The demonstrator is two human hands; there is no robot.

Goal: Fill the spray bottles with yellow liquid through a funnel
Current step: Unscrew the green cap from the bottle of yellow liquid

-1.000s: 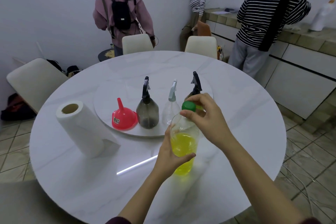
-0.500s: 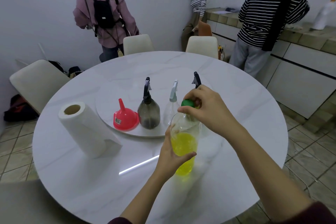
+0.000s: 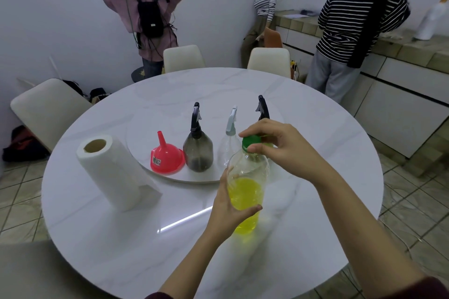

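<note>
A clear plastic bottle [image 3: 247, 192] half full of yellow liquid stands on the white round table [image 3: 315, 143]. My left hand [image 3: 230, 206] wraps its lower body. My right hand [image 3: 279, 145] pinches its green cap [image 3: 250, 141] from above. Behind it, on a round white tray [image 3: 145, 133], an upturned red funnel [image 3: 167, 158] stands beside a smoky dark spray bottle [image 3: 198, 150], a clear spray bottle with a grey head [image 3: 229, 138] and a third spray bottle with a black head [image 3: 262, 107], its body hidden by my right hand.
A paper towel roll [image 3: 111, 172] stands at the table's left. Cream chairs ring the far and left sides. Three people stand by the back wall and at the tiled counter [image 3: 413, 51] on the right.
My right hand's fingers have shifted around the green cap. The bottle and my left hand stay where they were. The person in pink at the back has raised their arms.
</note>
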